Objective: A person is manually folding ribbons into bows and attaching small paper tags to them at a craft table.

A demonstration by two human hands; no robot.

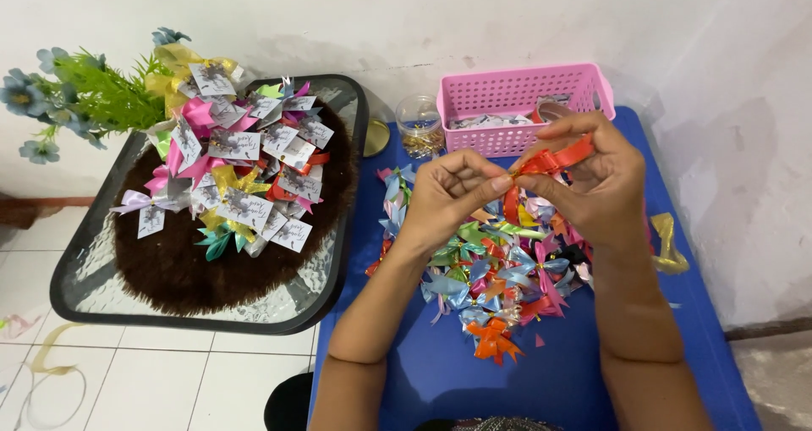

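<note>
Both hands are raised over a blue table [423, 372], pinching one strip of red-orange ribbon [560, 158]. My left hand [448, 190] grips the ribbon's folded middle with thumb and fingertips. My right hand [596, 181] holds the strip's upper end, which slants up to the right. Under the hands lies a heap of small finished ribbon bows [499, 270] in many colours, with an orange bow [493, 340] at its near edge.
A pink plastic basket [516, 93] stands at the table's back, a small clear jar [419, 126] of gold bits beside it. Left is a glass-topped table [80, 262] with a brown furry mat [169, 262], tagged bows [245, 156] and artificial flowers [76, 97]. A yellow ribbon scrap [668, 243] lies right.
</note>
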